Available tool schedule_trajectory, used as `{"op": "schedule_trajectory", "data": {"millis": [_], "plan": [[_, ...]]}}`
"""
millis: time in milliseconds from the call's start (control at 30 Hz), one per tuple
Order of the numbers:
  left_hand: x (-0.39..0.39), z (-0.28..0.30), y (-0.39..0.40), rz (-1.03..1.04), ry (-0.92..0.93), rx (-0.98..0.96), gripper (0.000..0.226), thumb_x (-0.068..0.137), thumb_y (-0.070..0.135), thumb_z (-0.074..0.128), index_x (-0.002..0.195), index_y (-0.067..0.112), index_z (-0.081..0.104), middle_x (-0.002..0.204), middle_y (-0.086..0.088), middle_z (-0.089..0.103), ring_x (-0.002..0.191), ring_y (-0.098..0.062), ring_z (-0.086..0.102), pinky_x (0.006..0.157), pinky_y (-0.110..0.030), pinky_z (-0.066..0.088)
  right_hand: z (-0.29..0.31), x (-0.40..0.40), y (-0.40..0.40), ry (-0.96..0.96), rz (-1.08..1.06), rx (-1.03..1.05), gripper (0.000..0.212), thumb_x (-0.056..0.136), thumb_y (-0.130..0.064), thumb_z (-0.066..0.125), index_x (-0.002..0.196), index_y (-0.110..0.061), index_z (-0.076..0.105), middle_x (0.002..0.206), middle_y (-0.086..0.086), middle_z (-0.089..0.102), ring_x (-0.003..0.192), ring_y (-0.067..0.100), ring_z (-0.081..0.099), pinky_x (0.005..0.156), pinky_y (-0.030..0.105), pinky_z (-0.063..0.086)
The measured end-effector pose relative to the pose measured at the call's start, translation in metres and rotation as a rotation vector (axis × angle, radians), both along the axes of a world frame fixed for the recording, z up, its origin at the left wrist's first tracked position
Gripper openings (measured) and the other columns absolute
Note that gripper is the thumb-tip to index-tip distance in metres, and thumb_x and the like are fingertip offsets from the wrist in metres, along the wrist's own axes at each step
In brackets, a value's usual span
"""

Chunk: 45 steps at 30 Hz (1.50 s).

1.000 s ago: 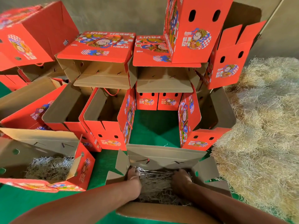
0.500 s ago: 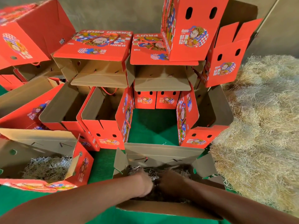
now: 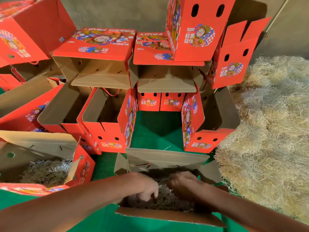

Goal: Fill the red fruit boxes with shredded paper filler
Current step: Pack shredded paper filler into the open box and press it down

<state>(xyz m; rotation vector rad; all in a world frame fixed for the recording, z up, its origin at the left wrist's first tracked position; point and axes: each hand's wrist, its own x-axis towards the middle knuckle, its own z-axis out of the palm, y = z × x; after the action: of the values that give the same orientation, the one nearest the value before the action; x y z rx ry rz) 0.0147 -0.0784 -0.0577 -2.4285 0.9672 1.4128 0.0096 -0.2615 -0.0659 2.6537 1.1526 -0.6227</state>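
An open fruit box (image 3: 167, 158) stands right in front of me on the green mat, its brown flaps spread. Shredded paper filler (image 3: 164, 196) lies inside it. My left hand (image 3: 147, 186) and my right hand (image 3: 184, 183) are both down in this box, side by side, fingers spread and pressing into the filler. A big loose heap of straw-coloured filler (image 3: 267, 131) lies to the right. A second open box (image 3: 80, 166) at the lower left holds filler too.
Many red fruit boxes (image 3: 103, 131) stand and lie stacked behind, most open and showing brown insides. A tall upright box (image 3: 197, 30) tops the pile at the back. A patch of green mat (image 3: 155, 128) shows between them.
My hands moved from the box's far corners toward each other in the middle of the filler. The view shifted slightly down and closer.
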Motion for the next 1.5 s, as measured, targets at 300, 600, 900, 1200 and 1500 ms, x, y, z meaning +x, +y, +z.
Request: {"op": "schedule_trajectory", "data": {"millis": [300, 600, 900, 1200, 1500], "plan": [[-0.005, -0.024, -0.039, -0.231, -0.22, 0.057, 0.037, 0.092, 0.008, 0.064, 0.127, -0.002, 0.059, 0.142, -0.019, 0.05, 0.129, -0.033, 0.049, 0.104, -0.047, 0.046, -0.034, -0.014, -0.003, 0.251, -0.224, -0.211, 0.037, 0.104, -0.019, 0.045, 0.139, -0.009, 0.053, 0.143, 0.015, 0.053, 0.133, 0.035, 0.05, 0.103, 0.05, 0.048], [-0.002, -0.076, -0.031, -0.387, -0.369, 0.165, 0.051, 0.1, 0.025, 0.057, 0.146, 0.006, 0.045, 0.16, -0.014, 0.031, 0.151, -0.026, 0.02, 0.121, -0.044, 0.023, -0.027, -0.01, -0.011, 0.272, -0.223, 0.092, 0.055, 0.093, -0.009, 0.059, 0.145, -0.013, 0.045, 0.148, 0.012, 0.046, 0.135, 0.031, 0.047, 0.109, 0.041, 0.043], [0.01, -0.059, 0.0, -0.244, -0.303, 0.202, 0.035, 0.098, 0.015, 0.059, 0.132, 0.006, 0.059, 0.142, -0.012, 0.05, 0.129, -0.034, 0.048, 0.078, -0.046, 0.047, -0.03, -0.018, -0.011, 0.201, -0.079, -0.438, 0.031, 0.104, -0.009, 0.041, 0.127, -0.001, 0.061, 0.134, 0.022, 0.059, 0.128, 0.039, 0.053, 0.102, 0.052, 0.045], [0.007, -0.046, 0.005, -0.185, -0.308, -0.047, 0.029, 0.093, 0.007, 0.058, 0.12, 0.001, 0.064, 0.128, -0.018, 0.056, 0.123, -0.036, 0.05, 0.099, -0.049, 0.048, -0.023, -0.015, 0.003, -0.021, 0.207, -0.091, 0.033, 0.097, -0.027, 0.058, 0.123, -0.007, 0.063, 0.134, 0.021, 0.051, 0.122, 0.037, 0.05, 0.093, 0.05, 0.051], [0.0, -0.071, 0.003, -0.339, -0.332, 0.246, 0.035, 0.096, 0.016, 0.063, 0.131, 0.01, 0.062, 0.142, -0.01, 0.055, 0.134, -0.03, 0.045, 0.103, -0.049, 0.044, -0.044, -0.025, -0.004, 0.237, -0.02, -0.392, 0.036, 0.104, -0.014, 0.045, 0.136, -0.001, 0.055, 0.144, 0.021, 0.05, 0.135, 0.04, 0.045, 0.105, 0.054, 0.041]]}}
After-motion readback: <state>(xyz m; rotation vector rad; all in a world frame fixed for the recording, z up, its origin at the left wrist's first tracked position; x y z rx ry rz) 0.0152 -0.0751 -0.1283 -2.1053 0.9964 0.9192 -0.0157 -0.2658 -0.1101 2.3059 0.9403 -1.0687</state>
